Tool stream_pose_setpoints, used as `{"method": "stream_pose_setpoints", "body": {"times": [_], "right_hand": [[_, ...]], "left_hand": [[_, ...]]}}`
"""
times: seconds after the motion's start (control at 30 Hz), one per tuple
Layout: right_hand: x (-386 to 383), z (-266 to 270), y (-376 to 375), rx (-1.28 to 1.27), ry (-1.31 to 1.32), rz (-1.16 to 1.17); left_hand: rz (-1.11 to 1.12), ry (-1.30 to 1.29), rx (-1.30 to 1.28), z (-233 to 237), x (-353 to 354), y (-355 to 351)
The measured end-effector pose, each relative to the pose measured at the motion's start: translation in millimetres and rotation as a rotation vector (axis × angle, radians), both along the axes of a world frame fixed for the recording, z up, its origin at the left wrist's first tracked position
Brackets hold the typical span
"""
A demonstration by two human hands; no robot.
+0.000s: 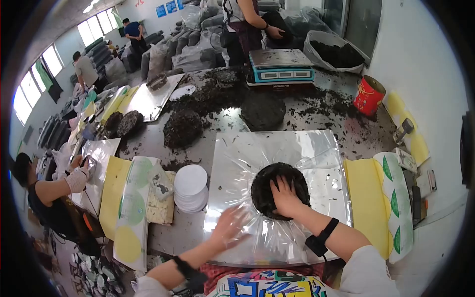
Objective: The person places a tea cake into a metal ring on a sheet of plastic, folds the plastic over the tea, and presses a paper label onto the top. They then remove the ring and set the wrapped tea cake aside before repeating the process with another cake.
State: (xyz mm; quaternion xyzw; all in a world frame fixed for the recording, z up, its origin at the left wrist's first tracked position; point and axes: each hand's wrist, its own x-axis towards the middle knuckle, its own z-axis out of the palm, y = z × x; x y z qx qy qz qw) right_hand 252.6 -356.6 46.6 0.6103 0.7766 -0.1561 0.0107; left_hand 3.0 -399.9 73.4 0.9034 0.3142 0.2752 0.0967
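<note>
My right hand lies with spread fingers on top of a dark, round, pressed cake. Under the cake is a shiny, silvery sheet, and clear crinkled film fans out around it in folds. To the left of the cake, my left hand hovers close over the sheet, its fingers stretched toward the cake and slightly blurred. A stack of white round discs stands beyond that hand, at the sheet's left side.
More dark cakes and loose flakes lie behind the sheet. A blue scale, a red can and a bag of dark flakes stand farther back. Yellow-and-white paper stacks flank the sheet. Other people are at left and back.
</note>
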Motion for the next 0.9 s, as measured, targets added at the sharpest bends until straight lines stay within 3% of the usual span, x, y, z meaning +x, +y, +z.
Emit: {"method": "stream_pose_setpoints", "body": {"times": [0.07,0.13,0.2,0.27,0.33,0.4,0.43,0.5,0.53,0.57,0.6,0.63,0.67,0.73,0.8,0.87,0.9], "right_hand": [[0.1,13.1,5.5,-0.103,0.119,-0.04],[36.9,-25.4,20.0,-0.226,1.081,-0.076],[48.7,18.4,-30.6,-0.105,0.981,-0.088],[47.5,73.6,-90.4,0.125,0.82,-0.029],[48.3,78.3,-135.0,0.373,-0.008,0.019],[115.9,82.9,-124.8,0.215,-0.134,0.051],[115.4,108.9,-115.8,0.222,-0.15,0.049],[78.9,192.6,-111.7,0.659,0.185,0.041],[60.0,209.9,-109.8,0.874,0.359,0.033],[44.5,193.6,-116.9,0.401,0.597,0.2],[36.2,159.5,-128.0,-0.091,0.653,0.236],[43.6,110.0,-134.0,-0.466,0.387,0.326],[61.3,69.5,-117.8,-0.469,0.375,0.329],[93.3,14.9,-94.2,-0.001,-0.123,0.108],[89.4,46.6,-68.3,0.521,0.487,-0.257],[37.5,54.8,-33.3,0.639,0.855,-0.158],[29.6,50.2,-21.4,0.606,0.713,0.016]], "left_hand": [[-0.089,-0.192,0.021,7.8,59.3,10.2],[-0.27,0.008,-0.129,-3.2,90.7,39.4],[-0.292,0.061,-0.181,-5.2,103.3,47.9],[-0.13,-0.009,-0.41,-6.4,106.4,45.2],[-0.111,0.012,-0.424,0.5,112.2,46.5],[-0.099,0.404,-0.527,4.6,124.6,52.2],[-0.106,0.4,-0.475,-8.9,126.8,54.5],[-0.073,0.314,-0.484,-0.8,123.4,53.2],[-0.041,0.241,-0.49,4.3,121.8,50.3],[-0.041,0.231,-0.479,11.5,123.2,54.0],[-0.08,0.289,-0.514,19.2,122.2,59.0],[-0.121,0.348,-0.559,23.7,121.4,59.9],[-0.16,0.403,-0.607,24.3,122.4,61.0],[-0.162,0.421,-0.624,17.9,127.6,63.4],[-0.221,0.39,-0.594,23.6,129.4,66.9],[-0.221,0.335,-0.561,-10.1,133.8,66.8],[-0.223,0.268,-0.506,-10.6,132.4,67.4]]}}
